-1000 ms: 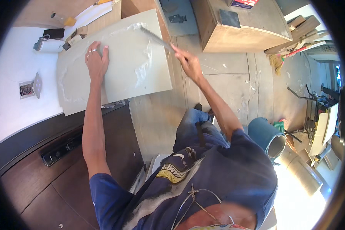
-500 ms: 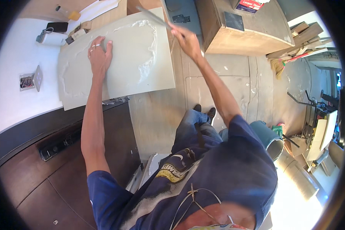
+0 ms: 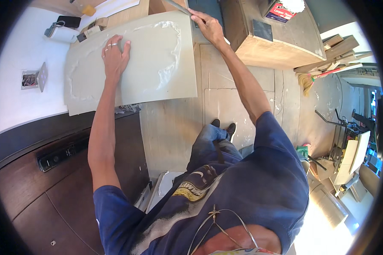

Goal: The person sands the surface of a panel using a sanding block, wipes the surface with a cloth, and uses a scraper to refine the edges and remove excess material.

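Observation:
A large pale beige-grey panel (image 3: 144, 72) lies on the bench ahead and to my left, its near edge overhanging. White glue-like smears (image 3: 172, 59) form a rough loop around its face. My left hand (image 3: 115, 57), with rings on it, rests palm down on the panel with the fingers extended. Beyond the panel's far right corner, my right hand (image 3: 208, 27) is closed around one end of a long, thin grey strip-like tool (image 3: 178, 6). Its other end runs out of the picture at the top, so its exact kind cannot be made out.
On the left wall is an uncovered electrical box (image 3: 30, 80). A dark phone (image 3: 69, 21) and a yellowish bottle (image 3: 87, 9) are at the far left. At the right stand a wooden cabinet (image 3: 281, 46) with a can (image 3: 281, 10) on it, and a broom (image 3: 306, 83). A dark brown door panel (image 3: 72, 187) lies nearer me.
The grey tool and my right hand have moved slightly up and right, away from over the panel's far edge. My left hand stays on the panel. The whole view has shifted a little.

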